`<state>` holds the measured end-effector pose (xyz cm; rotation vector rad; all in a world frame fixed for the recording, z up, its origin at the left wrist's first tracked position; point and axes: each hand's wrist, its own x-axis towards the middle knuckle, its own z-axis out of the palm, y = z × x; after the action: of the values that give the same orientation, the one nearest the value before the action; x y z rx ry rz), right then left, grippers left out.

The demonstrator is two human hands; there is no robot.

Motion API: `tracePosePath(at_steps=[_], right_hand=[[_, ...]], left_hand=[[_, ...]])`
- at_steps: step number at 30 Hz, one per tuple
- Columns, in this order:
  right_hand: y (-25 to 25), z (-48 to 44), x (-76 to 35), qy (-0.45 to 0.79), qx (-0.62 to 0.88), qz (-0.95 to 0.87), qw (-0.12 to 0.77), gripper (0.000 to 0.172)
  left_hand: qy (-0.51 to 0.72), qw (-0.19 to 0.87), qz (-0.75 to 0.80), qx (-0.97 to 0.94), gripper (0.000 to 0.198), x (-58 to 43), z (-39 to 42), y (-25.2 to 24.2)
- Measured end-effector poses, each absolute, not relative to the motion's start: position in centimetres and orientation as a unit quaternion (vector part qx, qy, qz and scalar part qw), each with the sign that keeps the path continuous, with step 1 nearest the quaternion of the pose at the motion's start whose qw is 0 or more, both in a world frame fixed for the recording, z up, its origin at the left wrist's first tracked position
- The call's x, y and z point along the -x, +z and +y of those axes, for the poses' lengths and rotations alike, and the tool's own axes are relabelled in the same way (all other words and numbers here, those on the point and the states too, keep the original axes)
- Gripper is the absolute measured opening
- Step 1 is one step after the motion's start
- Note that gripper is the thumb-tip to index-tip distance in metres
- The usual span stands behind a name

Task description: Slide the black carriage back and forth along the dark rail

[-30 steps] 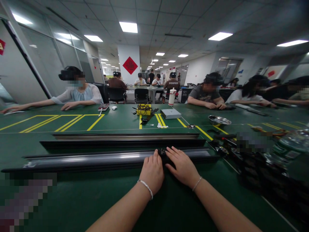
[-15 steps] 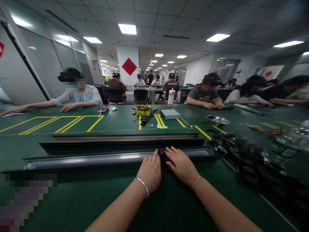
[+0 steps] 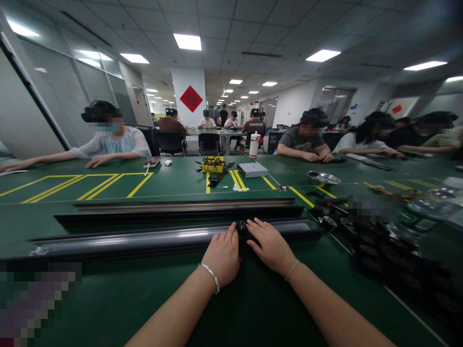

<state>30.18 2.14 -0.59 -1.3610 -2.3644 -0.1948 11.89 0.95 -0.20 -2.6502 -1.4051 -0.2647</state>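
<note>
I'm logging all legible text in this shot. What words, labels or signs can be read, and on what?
"PUMPKIN": back of a seated person's dark shirt.
Red diamond sign on the white pillar: character too blurred to read.
Red wall decoration at far right: unreadable.
Nothing legible on the rails by the hands.

Green table (image 3: pixel 108 299), yellow stripes (image 3: pixel 108 180)

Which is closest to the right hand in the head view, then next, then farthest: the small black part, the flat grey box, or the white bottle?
1. Small black part, touching the right hand on the near rail.
2. Flat grey box, mid-table beyond.
3. White bottle, at the table's far edge.
</note>
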Motion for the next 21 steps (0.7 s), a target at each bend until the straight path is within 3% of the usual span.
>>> tracePosePath(at_steps=[21], right_hand=[[-0.85,2.28,-30.44,-0.075,0.48,-0.845,0.222,0.041]], left_hand=[[-0.09,0.073,-0.465,0.878,0.058,-11.96,1.04,-0.31]])
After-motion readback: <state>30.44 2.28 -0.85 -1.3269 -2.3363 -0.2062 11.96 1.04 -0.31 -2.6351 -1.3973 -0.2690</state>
